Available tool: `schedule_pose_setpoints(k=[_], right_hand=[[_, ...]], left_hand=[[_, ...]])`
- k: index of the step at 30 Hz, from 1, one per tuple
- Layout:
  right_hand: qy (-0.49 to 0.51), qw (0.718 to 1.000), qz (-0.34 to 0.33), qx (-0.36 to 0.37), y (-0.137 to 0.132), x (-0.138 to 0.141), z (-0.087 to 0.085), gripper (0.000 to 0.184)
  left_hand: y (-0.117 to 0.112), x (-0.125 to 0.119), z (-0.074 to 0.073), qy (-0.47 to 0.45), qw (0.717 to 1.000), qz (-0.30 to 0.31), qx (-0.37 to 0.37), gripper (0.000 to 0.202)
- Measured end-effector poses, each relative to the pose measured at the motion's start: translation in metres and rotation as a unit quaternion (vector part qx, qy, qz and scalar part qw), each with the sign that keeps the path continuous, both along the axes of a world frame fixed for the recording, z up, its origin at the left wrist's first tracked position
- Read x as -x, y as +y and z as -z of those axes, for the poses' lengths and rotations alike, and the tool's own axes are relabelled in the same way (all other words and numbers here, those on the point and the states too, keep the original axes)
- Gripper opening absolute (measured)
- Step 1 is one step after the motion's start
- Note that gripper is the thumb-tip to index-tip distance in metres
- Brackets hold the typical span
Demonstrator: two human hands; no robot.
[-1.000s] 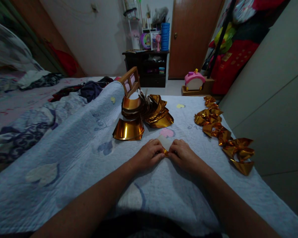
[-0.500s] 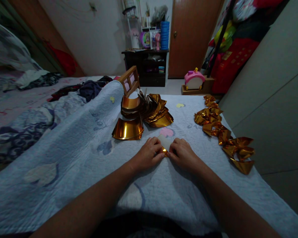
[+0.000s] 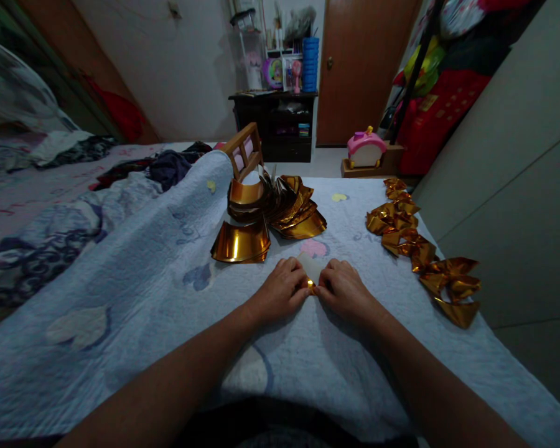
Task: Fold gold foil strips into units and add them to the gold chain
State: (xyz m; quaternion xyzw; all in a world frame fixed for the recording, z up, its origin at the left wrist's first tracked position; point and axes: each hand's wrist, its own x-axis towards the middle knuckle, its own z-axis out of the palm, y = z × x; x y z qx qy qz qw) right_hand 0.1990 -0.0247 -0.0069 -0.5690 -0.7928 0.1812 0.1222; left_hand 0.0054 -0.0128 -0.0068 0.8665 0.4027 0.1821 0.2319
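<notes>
A sheet of gold foil paper (image 3: 311, 267), pale on its upper face, lies between my hands with its near edge folded over to the gold side. My left hand (image 3: 282, 287) pinches the fold from the left, thumb close to the middle. From the right, my right hand (image 3: 343, 287) grips the same edge with bent fingers, its thumb near the other one. Both hands rest on the quilt, and they cover much of the sheet. Beyond them sit fanned stacks of gold foil sheets (image 3: 241, 241). Folded gold foil pieces (image 3: 401, 239) run in a line at the right.
A pale blue quilt (image 3: 168, 336) with heart patterns covers the surface under my hands. A small wooden rail (image 3: 243, 149) stands behind the stacks. Bedding and clothes (image 3: 168, 169) lie to the left. A pink toy case (image 3: 366, 149) is past the far edge.
The folded gold strip between my thumbs looks slightly narrower. Both hands stay in nearly the same place, and the view has shifted a little.
</notes>
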Motion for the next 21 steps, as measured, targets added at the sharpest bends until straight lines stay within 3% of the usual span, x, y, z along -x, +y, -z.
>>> schedule_pose_setpoints(k=[21], right_hand=[[-0.03, 0.999, -0.005, -0.025, -0.0036, 0.0013, -0.0009, 0.008]], left_hand=[[-0.0006, -0.0012, 0.0052, 0.039, 0.999, -0.015, -0.011, 0.007]])
